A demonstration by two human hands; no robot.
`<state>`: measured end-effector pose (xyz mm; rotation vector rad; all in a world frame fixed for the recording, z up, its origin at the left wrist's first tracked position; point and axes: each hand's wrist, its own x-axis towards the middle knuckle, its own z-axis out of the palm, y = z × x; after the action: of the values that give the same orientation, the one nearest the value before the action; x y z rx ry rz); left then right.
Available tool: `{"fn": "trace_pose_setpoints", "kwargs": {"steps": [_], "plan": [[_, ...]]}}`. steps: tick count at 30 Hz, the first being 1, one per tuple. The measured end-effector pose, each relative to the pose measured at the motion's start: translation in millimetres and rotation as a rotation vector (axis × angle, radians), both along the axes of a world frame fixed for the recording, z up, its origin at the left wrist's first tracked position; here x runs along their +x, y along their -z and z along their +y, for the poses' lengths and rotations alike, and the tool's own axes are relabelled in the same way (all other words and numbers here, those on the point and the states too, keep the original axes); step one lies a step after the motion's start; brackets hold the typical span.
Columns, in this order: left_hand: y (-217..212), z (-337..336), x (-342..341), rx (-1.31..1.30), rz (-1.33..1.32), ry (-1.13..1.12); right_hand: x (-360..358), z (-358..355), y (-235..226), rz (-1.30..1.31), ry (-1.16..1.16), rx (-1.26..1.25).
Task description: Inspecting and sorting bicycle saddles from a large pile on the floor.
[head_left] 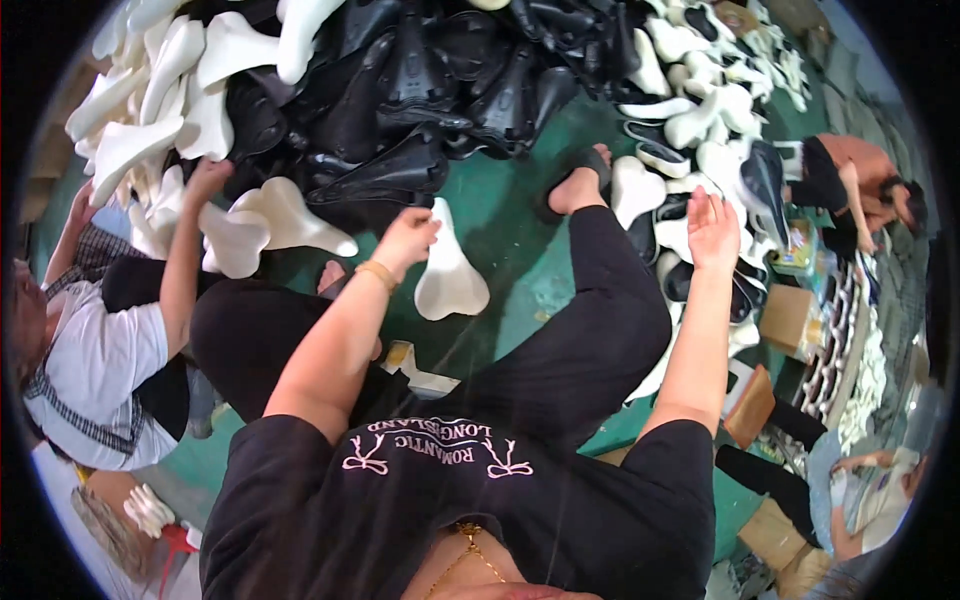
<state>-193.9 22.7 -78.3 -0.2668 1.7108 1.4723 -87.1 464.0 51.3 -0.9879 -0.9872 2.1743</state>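
My left hand [408, 243], a band at its wrist, is closed with its fingertips at the narrow nose of a white foam bicycle saddle pad [452, 278]. The pad's wide end points toward me, above the green floor. Off to the right, my right hand [714, 232] is open, fingers stretched out and palm showing. It is over a pile of white pads and black saddle shells, nearest to a white pad [675, 238] and a black-topped saddle [764, 190]. Whether it touches any of them I cannot tell.
A large heap of black plastic saddle shells [415, 75] lies ahead. White pads [240, 50] are piled at the far left, where a co-worker's hand [208, 180] reaches in. Other people sit at the right, near a cardboard box [788, 318]. My bare foot [578, 188] wears a dark sandal.
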Motion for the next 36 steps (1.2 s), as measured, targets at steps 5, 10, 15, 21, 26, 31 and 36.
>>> {"fn": "trace_pose_setpoints", "kwargs": {"steps": [5,10,15,21,26,31,36], "plan": [[64.3,-14.2,28.4,-0.221,0.039,0.180,-95.0,-91.3,101.6,-0.492,-0.966,0.304],[86.9,-36.5,25.3,-0.390,0.173,0.150,-106.8,-223.9,243.3,-0.713,-1.728,1.192],[93.8,-43.3,23.5,-0.500,0.142,0.194,-50.9,-296.6,283.5,-0.801,-1.480,0.690],[138.9,-57.3,37.3,-0.475,0.112,0.118,-80.9,-295.1,245.1,-0.575,-1.764,0.146],[119.4,-45.7,36.2,-0.123,-0.364,0.010,-150.2,-284.0,213.0,-0.224,-1.307,1.234],[107.6,-56.8,45.8,-0.078,-0.504,-0.097,-204.0,-299.7,205.2,-0.153,-0.914,2.056],[89.3,-54.8,46.9,-0.074,-0.434,-0.046,-174.0,-271.1,206.3,-0.559,-1.469,1.791]]}}
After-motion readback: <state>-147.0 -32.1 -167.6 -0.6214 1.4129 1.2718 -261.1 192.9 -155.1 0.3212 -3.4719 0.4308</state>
